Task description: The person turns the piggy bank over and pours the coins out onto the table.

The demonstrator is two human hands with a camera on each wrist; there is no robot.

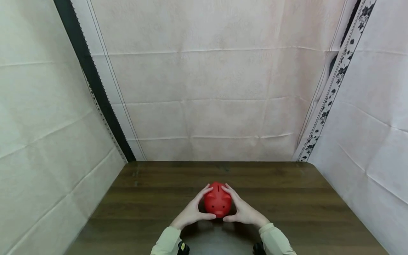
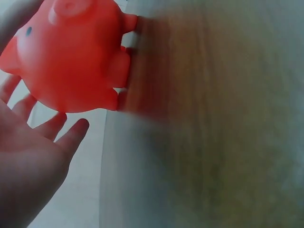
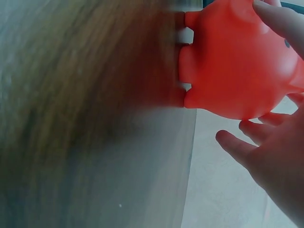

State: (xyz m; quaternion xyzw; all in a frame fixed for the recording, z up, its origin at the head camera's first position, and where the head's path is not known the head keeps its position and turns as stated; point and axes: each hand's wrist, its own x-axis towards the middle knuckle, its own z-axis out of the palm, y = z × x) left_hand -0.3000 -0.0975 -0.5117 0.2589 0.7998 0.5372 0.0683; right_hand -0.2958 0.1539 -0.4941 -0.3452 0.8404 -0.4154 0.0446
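Observation:
A red piggy bank (image 1: 218, 201) with a coin slot on top faces me at the middle of the table. From its left side my left hand (image 1: 192, 211) holds it, fingertips near the top and thumb low by the snout. On the other side my right hand (image 1: 246, 211) grips it the same way, its thumb also near the snout. In the left wrist view the bank's stubby feet (image 2: 122, 69) are at or very close to the tabletop. The right wrist view shows the fingers (image 3: 237, 147) curved about the bank's side, some fingertips apart from it.
A dark wooden table (image 1: 146, 198) with a glossy surface extends on both sides of the hands. Pale creased cloth (image 1: 207, 78) hangs behind it, and more cloth walls (image 1: 366, 124) stand to left and right. A black strip (image 1: 95, 81) runs down the left corner.

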